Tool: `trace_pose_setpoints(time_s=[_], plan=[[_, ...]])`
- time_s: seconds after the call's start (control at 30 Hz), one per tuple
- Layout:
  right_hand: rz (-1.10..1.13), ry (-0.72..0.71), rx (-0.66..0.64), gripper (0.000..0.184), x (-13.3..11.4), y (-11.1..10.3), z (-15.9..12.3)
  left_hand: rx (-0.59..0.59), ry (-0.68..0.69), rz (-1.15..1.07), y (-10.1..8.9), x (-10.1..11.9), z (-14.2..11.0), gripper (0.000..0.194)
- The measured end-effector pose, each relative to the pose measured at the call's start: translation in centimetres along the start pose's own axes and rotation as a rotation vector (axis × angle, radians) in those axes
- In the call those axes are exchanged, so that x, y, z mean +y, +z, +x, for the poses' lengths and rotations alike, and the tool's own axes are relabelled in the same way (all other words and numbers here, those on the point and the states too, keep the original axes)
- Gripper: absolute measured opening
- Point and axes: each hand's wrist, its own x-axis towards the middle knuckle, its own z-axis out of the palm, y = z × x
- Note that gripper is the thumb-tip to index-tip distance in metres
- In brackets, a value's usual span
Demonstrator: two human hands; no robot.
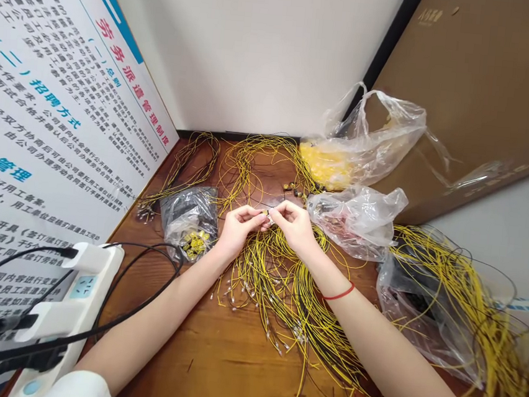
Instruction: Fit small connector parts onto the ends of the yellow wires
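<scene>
My left hand (239,226) and my right hand (294,224) meet above the middle of the wooden table, fingertips almost touching. Both pinch a small yellow and black part (265,213), partly hidden by the fingers; its exact kind is too small to tell. Under the hands spreads a large bundle of yellow and black wires (279,287) with small whitish ends. Just beyond my right hand lie several small black and yellow pieces (296,190). Left of my left hand is a plastic bag of small yellow pieces (195,243).
A clear bag of yellow parts (328,164) and a bag with reddish contents (355,223) stand right of centre. More wires (463,274) drape over a bag at right. A white power strip (91,294) with black cables lies left. A printed board (58,110) borders the left side.
</scene>
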Motion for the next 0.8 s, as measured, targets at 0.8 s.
trace_pose_setpoints(time_s=[0.8], plan=[[-0.034,-0.027,-0.191,0.030,-0.4,-1.3,-0.2,-0.070,-0.012,0.035,-0.5,0.1,-0.1,0.038]])
